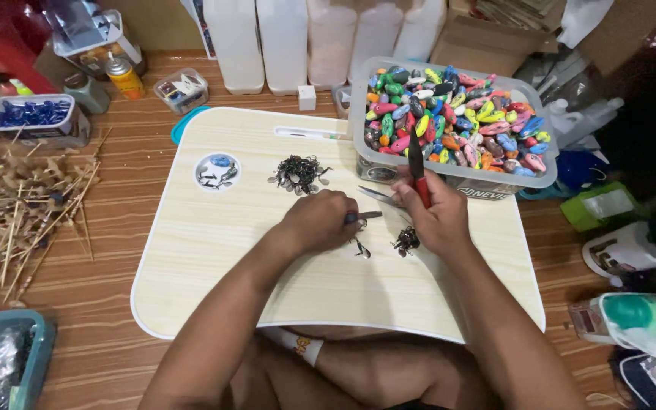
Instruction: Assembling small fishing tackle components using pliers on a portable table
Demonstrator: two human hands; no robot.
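Note:
My left hand (319,220) is closed around a small dark piece (364,216) on a pale wooden lap tray (214,258). My right hand (436,214) grips red-handled pliers (417,173), whose metal jaws (377,196) point left toward the left hand. Two small dark metal bits lie under the hands, one (361,248) near the left wrist and a cluster (406,241) by the right palm. A pile of small dark metal rings and hooks (298,174) sits further back on the tray.
A clear tub (377,163) full of several colourful oval lures stands at the tray's back right. Thin bamboo sticks (17,205) lie at left, a tub of blue pieces (30,115) behind them. White jugs (282,42) line the back; packets clutter the right.

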